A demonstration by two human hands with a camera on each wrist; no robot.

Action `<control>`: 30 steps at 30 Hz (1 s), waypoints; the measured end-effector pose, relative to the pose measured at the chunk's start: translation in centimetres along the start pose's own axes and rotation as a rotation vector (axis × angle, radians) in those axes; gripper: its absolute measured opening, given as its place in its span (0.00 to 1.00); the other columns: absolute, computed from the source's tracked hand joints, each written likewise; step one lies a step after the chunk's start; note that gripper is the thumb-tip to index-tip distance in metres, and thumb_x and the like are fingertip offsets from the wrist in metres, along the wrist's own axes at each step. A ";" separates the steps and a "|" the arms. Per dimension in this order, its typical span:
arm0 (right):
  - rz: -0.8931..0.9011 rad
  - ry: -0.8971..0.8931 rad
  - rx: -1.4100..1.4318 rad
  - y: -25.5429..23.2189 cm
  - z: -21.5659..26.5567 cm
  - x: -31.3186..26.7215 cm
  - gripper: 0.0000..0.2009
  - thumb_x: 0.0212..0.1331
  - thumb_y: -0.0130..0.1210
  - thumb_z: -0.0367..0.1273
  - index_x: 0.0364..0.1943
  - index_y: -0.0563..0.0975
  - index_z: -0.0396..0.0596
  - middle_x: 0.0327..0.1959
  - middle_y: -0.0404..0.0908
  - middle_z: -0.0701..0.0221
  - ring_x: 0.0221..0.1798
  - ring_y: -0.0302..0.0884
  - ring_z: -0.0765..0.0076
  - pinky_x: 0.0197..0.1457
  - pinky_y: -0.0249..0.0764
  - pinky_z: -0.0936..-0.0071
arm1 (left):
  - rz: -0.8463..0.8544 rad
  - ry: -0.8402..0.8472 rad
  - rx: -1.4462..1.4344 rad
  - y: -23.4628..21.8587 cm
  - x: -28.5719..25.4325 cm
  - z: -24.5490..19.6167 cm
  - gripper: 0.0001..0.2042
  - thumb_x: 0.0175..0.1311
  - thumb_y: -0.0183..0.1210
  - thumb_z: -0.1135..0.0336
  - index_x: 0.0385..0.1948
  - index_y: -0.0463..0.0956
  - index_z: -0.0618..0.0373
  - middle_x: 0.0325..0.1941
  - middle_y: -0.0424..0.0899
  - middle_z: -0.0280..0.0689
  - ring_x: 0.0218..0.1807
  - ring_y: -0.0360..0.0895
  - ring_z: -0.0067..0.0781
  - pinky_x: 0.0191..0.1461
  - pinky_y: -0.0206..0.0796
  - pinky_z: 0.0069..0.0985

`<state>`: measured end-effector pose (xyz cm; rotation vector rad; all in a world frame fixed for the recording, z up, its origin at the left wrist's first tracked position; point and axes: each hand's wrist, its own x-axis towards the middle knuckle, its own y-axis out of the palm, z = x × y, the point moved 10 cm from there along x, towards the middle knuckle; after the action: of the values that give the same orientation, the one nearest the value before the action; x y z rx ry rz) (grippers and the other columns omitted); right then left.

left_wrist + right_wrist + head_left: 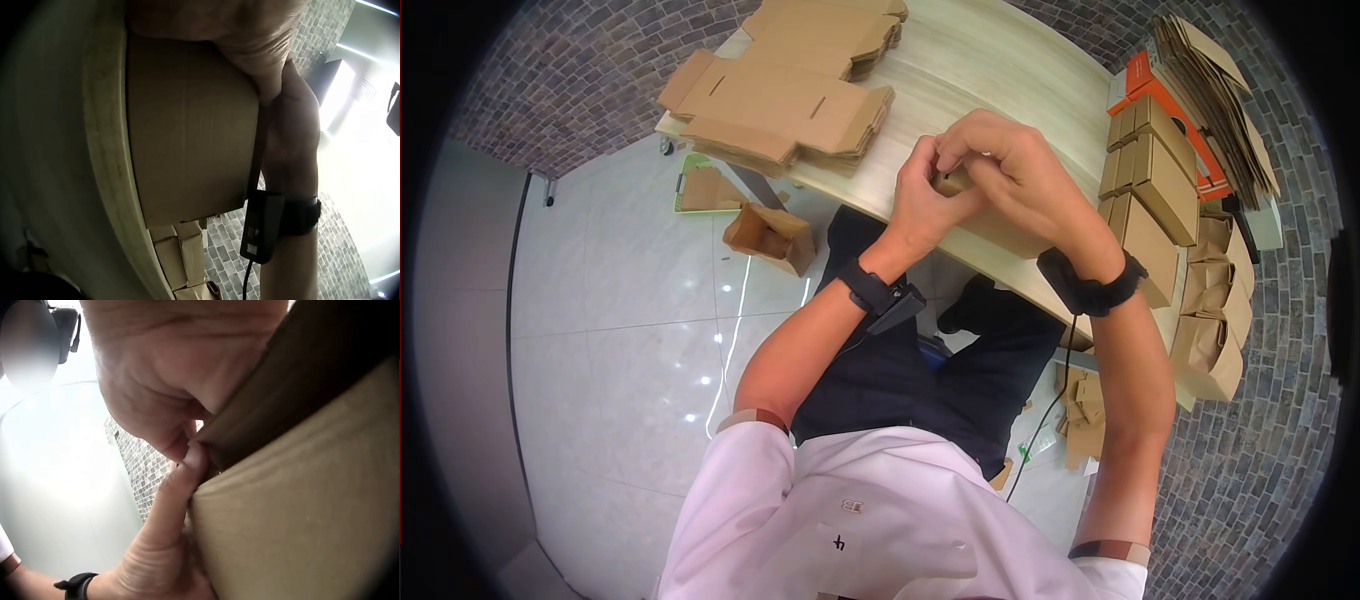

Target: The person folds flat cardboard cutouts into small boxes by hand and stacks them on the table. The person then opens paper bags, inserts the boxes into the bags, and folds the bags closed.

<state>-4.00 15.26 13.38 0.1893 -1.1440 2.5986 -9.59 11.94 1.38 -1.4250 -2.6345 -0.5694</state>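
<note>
right along the carton's edge [1003, 232]

Left hand [164, 534] and right hand [169, 375] meet at cardboard [275, 397]

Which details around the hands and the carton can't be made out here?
- Right hand's fingertip contact: head view, masked by its own curled fingers.
- Carton's upper end: left wrist view, covered by the left hand.
- Carton's far end: right wrist view, cut off by the picture edge.
- Label on the black wrist device: left wrist view, too small.
</note>
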 end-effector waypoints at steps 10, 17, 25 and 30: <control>-0.044 0.015 -0.109 0.3 -0.1 0.0 0.09 0.52 0.47 0.18 0.32 0.80 0.38 0.42 0.83 0.62 0.44 0.82 0.57 0.51 0.78 0.66 | 0.030 0.000 -0.005 -0.1 0.1 0.5 0.27 0.50 0.76 0.61 0.48 0.71 0.60 0.47 0.80 0.36 0.48 0.75 0.22 0.54 0.70 0.25; -0.019 -0.093 -0.165 1.1 0.3 -0.7 0.16 0.65 0.46 0.32 0.46 0.83 0.39 0.55 0.81 0.57 0.58 0.78 0.47 0.63 0.74 0.58 | 0.059 0.066 0.056 0.1 -0.3 0.2 0.35 0.52 0.75 0.60 0.59 0.66 0.62 0.52 0.78 0.39 0.53 0.76 0.25 0.57 0.70 0.25; -0.192 0.022 0.146 -1.1 -1.4 -0.8 0.23 0.74 0.42 0.41 0.60 0.79 0.41 0.65 0.77 0.55 0.71 0.71 0.48 0.74 0.64 0.62 | 0.141 0.059 0.059 1.0 -0.8 -1.0 0.22 0.74 0.53 0.53 0.55 0.70 0.65 0.42 0.80 0.37 0.45 0.74 0.24 0.51 0.68 0.25; -0.176 0.122 -0.200 -5.8 -2.2 -3.7 0.22 0.68 0.57 0.41 0.57 0.79 0.37 0.58 0.82 0.55 0.58 0.81 0.49 0.63 0.74 0.61 | 0.088 0.065 0.090 0.5 -1.0 -0.7 0.19 0.74 0.53 0.54 0.49 0.74 0.65 0.38 0.79 0.37 0.42 0.71 0.23 0.49 0.67 0.25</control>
<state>1.34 19.85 15.08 0.0828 -1.2718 2.2944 -8.71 11.14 1.94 -1.4621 -2.4999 -0.4725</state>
